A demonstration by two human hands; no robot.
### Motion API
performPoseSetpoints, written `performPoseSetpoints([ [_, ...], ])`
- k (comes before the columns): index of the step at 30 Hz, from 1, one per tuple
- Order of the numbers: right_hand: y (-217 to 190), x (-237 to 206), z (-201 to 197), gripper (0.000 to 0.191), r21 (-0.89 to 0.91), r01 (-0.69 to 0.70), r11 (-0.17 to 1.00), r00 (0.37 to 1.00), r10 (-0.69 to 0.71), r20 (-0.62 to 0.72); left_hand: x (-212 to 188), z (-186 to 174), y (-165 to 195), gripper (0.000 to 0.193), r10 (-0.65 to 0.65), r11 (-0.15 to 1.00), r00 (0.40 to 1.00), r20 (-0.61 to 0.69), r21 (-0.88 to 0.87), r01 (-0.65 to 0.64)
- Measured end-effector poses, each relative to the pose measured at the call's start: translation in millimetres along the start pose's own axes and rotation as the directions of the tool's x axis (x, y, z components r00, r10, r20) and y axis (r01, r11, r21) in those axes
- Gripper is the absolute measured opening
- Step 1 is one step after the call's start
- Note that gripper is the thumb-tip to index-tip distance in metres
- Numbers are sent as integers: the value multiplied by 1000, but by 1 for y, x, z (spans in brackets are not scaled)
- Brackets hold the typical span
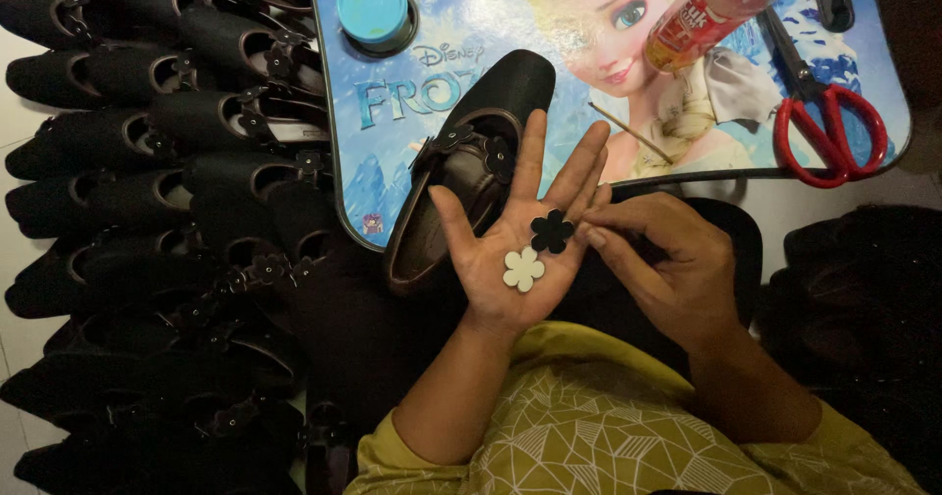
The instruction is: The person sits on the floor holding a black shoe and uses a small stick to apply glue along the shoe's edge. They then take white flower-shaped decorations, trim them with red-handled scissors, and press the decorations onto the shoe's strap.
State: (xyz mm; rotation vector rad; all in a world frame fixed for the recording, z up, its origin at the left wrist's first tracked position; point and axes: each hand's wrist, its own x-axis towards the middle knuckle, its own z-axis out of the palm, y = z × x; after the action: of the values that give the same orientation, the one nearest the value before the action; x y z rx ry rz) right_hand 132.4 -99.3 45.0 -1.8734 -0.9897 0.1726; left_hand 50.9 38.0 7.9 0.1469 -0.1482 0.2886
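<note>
My left hand [515, 235] lies palm up with fingers spread, and two small flower-shaped pieces rest on it: a black one [552, 231] and a white one [523, 268]. My right hand [667, 260] is beside it, thumb and forefinger pinched at the edge of the black flower. Under my left hand a black shoe [471, 132] with flower trims on its strap lies on a small picture-printed lap tray [412, 93].
Rows of black shoes [157, 210] fill the left side. On the tray sit a round blue-lidded tub [373, 6], a glue bottle [702, 9], red-handled scissors [829, 132] and a thin wooden stick [628, 132]. A dark pile [854, 289] lies at right.
</note>
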Motion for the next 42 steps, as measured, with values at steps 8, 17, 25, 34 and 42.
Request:
performPoseSetpoints([
  [8,-3,3,7,24,-58,38,998,999,-39,-16,-1,-2,-4,112,1,998,1000,-17,-58,-2],
  [17,-5,5,9,26,-37,78,996,996,-77,32,-3,-4,-4,110,-4,998,1000,-29,-58,2],
  [25,-6,7,11,36,-130,159,979,983,-145,112,0,-5,-7,111,16,1000,999,-48,-24,-17],
  [34,0,-7,7,29,-95,233,968,970,-238,-45,0,-4,-5,111,4,999,999,-42,-50,-6],
  [42,-5,-10,-4,36,-113,237,965,967,-222,127,0,-3,0,112,6,998,1000,-8,-55,-7],
])
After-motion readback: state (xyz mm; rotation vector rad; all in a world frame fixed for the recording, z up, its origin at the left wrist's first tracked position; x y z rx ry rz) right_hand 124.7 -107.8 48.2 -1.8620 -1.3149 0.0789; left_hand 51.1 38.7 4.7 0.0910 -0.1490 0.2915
